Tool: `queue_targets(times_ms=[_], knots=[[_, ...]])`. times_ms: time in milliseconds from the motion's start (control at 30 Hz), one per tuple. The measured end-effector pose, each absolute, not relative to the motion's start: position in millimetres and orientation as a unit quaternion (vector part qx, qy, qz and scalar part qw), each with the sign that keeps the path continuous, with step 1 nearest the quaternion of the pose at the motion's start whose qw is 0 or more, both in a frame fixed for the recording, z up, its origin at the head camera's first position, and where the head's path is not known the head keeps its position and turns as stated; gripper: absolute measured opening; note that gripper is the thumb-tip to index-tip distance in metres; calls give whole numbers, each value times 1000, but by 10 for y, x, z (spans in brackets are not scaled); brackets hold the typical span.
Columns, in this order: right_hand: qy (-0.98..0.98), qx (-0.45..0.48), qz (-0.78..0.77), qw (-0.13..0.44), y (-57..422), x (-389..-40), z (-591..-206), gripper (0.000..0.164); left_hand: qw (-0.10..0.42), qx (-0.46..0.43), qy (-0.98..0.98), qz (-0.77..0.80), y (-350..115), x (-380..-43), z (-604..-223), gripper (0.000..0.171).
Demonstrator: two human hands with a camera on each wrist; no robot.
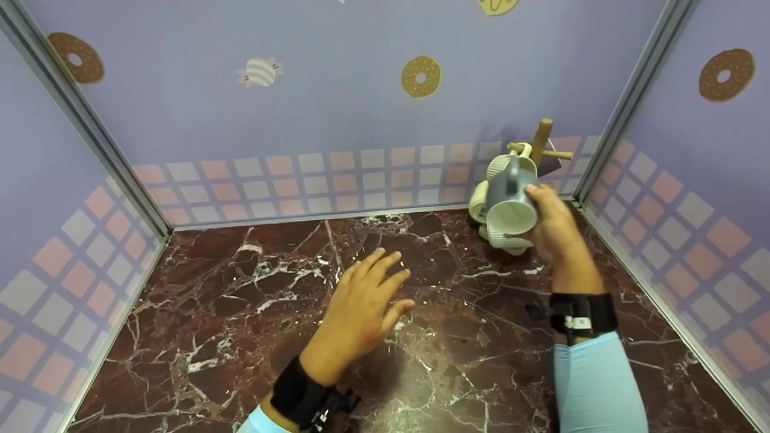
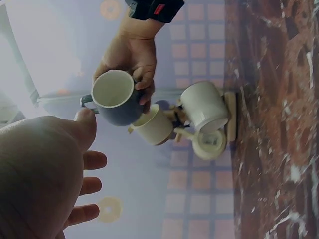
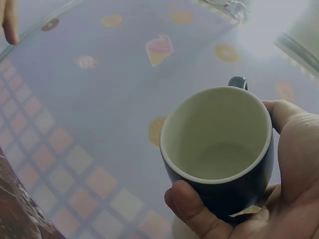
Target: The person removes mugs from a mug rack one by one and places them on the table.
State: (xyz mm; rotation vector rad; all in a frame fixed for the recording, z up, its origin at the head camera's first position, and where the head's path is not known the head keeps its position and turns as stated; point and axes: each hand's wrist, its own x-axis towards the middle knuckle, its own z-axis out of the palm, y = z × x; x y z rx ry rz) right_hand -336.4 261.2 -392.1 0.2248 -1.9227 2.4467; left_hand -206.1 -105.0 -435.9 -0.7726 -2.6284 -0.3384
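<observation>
Dark mug: (image 1: 510, 201) in the right hand (image 1: 554, 225), just before the mug rack (image 1: 543, 135) and its cream mugs (image 1: 479, 201); contact with them cannot be told.
Mouth and axis: mouth toward the wearer, long axis tilted, handle uppermost.
Right fingers: curled round the body, thumb on its side.
Left fingers: spread, nearly straight, the left hand (image 1: 364, 300) over the desk (image 1: 240, 337).
Edges: back wall (image 1: 337, 120) close behind rack, right wall (image 1: 692, 150) near.
Room: broad stretch of desk leftward.

Smooth ceramic mug (image 3: 219, 144) — wooden rack (image 1: 542, 137)
</observation>
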Motion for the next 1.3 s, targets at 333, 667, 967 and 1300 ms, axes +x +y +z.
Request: queue_targets(times_ms=[333, 667, 967, 1300], knots=[[-643, 89, 759, -52, 2080, -3379, -4025, 33, 246, -246, -924, -161, -1237, -2125, -4253, 51], [-674, 121, 719, -120, 1765, -3317, -4130, 57, 308, -223, -906, -186, -1423, -2171, -4153, 45], [-720, 144, 646, -208, 1418, -3246, -4239, 69, 326, -253, -890, -196, -1440, -2156, -4155, 54], [-732, 183, 610, -242, 1173, -3195, -4317, 64, 326, -296, -885, -154, -1421, -2188, -4217, 40]])
